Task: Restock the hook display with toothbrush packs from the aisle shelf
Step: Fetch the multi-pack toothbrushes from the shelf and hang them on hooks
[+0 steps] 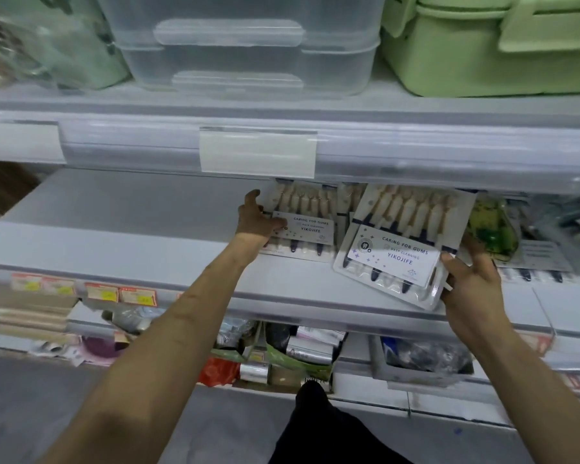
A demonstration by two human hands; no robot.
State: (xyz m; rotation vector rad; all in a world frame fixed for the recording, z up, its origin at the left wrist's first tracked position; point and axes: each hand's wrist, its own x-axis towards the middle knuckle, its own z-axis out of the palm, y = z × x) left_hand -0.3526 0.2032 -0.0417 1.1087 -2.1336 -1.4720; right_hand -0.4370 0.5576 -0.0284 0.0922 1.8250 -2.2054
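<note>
Two toothbrush packs with white and navy cards lie on the grey middle shelf [114,229]. My left hand [253,217] grips the left edge of the left toothbrush pack [303,226], thumb on its card. My right hand [472,279] holds the lower right corner of the right toothbrush pack [402,242], which is tilted and lifted over the shelf's front edge. More packs [345,199] lie behind, between the two. No hook display is in view.
Clear plastic tubs [245,51] and green boxes [482,48] stand on the shelf above. A green-yellow packet [493,229] and further packs [543,262] lie right of my right hand. Mixed goods fill the lower shelf [282,353]. My dark shoe [315,406] is on the floor.
</note>
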